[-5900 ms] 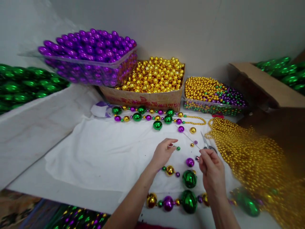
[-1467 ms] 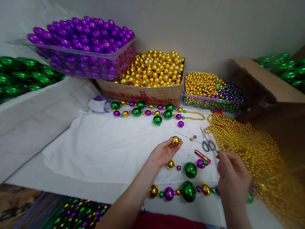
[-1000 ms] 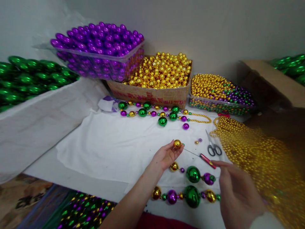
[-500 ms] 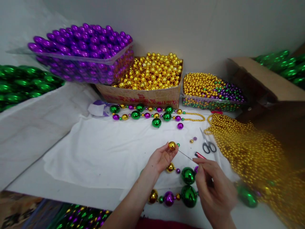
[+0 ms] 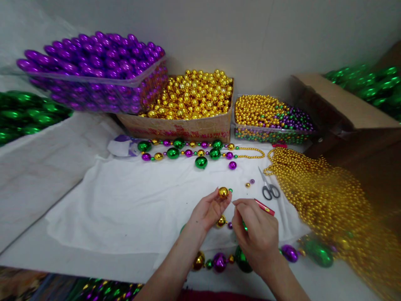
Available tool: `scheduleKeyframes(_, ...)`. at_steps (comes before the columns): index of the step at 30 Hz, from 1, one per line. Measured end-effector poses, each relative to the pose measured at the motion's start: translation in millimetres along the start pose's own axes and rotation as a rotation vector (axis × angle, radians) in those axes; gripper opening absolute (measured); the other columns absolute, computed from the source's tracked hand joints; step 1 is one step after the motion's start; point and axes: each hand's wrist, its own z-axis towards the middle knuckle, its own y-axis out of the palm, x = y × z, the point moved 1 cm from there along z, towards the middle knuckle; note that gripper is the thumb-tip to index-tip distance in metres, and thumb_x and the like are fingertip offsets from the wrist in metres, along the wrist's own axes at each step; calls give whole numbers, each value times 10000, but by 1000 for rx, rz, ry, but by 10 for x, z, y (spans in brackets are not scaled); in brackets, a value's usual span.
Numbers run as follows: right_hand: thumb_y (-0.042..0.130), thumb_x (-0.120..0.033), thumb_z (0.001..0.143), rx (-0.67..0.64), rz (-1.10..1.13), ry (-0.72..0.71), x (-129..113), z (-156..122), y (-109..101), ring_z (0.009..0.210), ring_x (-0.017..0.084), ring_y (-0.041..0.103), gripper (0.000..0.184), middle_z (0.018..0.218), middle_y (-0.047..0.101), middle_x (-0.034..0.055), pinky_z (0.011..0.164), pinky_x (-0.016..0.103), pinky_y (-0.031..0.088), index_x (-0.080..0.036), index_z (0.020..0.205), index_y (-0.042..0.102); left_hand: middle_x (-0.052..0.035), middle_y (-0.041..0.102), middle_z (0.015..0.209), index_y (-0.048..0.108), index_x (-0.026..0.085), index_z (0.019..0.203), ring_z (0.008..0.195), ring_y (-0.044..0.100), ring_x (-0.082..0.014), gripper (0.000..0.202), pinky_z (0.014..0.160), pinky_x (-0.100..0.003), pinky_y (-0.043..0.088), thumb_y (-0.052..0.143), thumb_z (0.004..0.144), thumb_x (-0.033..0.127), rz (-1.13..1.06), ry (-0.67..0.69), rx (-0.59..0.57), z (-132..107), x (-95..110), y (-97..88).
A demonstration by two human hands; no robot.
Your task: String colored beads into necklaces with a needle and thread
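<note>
My left hand (image 5: pixel 206 211) pinches a shiny gold bead (image 5: pixel 223 192) between thumb and fingertips, held above the white cloth. A small green bead (image 5: pixel 231 190) shows just beyond those fingertips. Close on the right, my right hand (image 5: pixel 255 225) is closed in a pinch on a thin needle, now mostly hidden by the fingers. Beneath my hands lies a strand of large beads, with a gold bead (image 5: pixel 221 221), a purple bead (image 5: pixel 219 262) and a green bead (image 5: pixel 242 259) partly covered by my right hand.
Scissors (image 5: pixel 270 190) and a red tube-like item (image 5: pixel 265 207) lie right of my hands. A beaded necklace (image 5: pixel 188 153) stretches along the back. Behind stand a purple-bead bin (image 5: pixel 94 79), a gold-bead carton (image 5: pixel 175 128) and a mixed-bead tub (image 5: pixel 272 133). Gold bead strands (image 5: pixel 326 196) heap at right.
My right hand has moved left, up to my left fingertips, and the thin needle between the hands is now mostly out of sight. The view has shifted slightly right.
</note>
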Motion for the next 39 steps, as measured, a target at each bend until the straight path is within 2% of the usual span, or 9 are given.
scheduleKeyframes(7, 440, -138, 918, -61, -45, 0, 72, -58, 170, 670, 146, 615, 163, 826, 655, 60, 610, 257, 440, -174, 833, 573, -105, 684, 844, 603, 86, 883, 795, 674, -170, 132, 758, -271, 551, 492, 903, 155, 67, -14, -46, -29, -9, 13)
scheduleKeyframes(11, 442, -131, 919, -132, -8, 142, 224, -126, 272, 744, 147, 625, 175, 935, 644, 63, 676, 258, 459, -174, 910, 611, -104, 687, 870, 625, 82, 910, 812, 668, -163, 159, 771, -258, 538, 495, 905, 175, 95, 47, -65, -162, -52, 183)
scheduleKeyframes(16, 445, -201, 937, -136, 170, 331, 436, -153, 226, 839, 174, 619, 195, 930, 618, 66, 743, 291, 483, -189, 933, 640, -95, 678, 963, 665, 126, 917, 886, 643, -195, 167, 819, -319, 507, 557, 877, 247, 336, 371, -147, -306, -133, 436)
scheduleKeyframes(19, 464, -280, 933, -187, 242, 394, 545, -161, 144, 941, 198, 612, 266, 1081, 609, 81, 746, 311, 509, -225, 1141, 619, -104, 682, 967, 697, 142, 932, 898, 626, -216, 244, 814, -332, 485, 577, 862, 342, 537, 529, -129, -337, -179, 518)
scheduleKeyframes(22, 518, -337, 896, -190, 282, 393, 616, -165, 88, 1117, 236, 544, 377, 1220, 582, 75, 887, 392, 480, -276, 1265, 566, -107, 648, 1152, 737, 170, 930, 1089, 565, -250, 238, 973, -339, 398, 596, 848, 342, 755, 658, -145, -363, -222, 558)
scheduleKeyframes(24, 556, -348, 871, -182, 320, 381, 630, -162, 81, 1133, 257, 525, 315, 1190, 608, 70, 945, 436, 430, -276, 1165, 642, -91, 629, 1201, 754, 195, 903, 1216, 482, -257, 206, 1056, -324, 318, 592, 850, 310, 868, 709, -206, -386, -255, 577)
scheduleKeyframes(28, 608, -389, 828, -157, 496, 607, 644, -183, 116, 853, 236, 604, 207, 911, 681, 60, 714, 337, 479, -222, 875, 720, -87, 620, 1220, 751, 206, 940, 1243, 462, -262, 232, 1075, -341, 298, 545, 874, 292, 913, 705, -246, -416, -287, 584)
scheduleKeyframes(34, 682, -444, 767, -227, 961, 904, 646, -263, 214, 572, 136, 514, 287, 680, 646, 29, 496, 230, 385, -170, 855, 691, -102, 583, 1292, 727, 173, 960, 1192, 512, -268, 279, 994, -352, 382, 530, 891, 357, 712, 590, -215, -375, -297, 581)
scheduleKeyframes(39, 731, -402, 737, -12, 972, 991, 707, -311, 147, 484, 87, 417, 261, 530, 526, -24, 449, 198, 320, -153, 727, 652, -141, 623, 1218, 707, 153, 1011, 1110, 558, -265, 304, 911, -364, 452, 558, 870, 378, 679, 480, -241, -365, -283, 525)
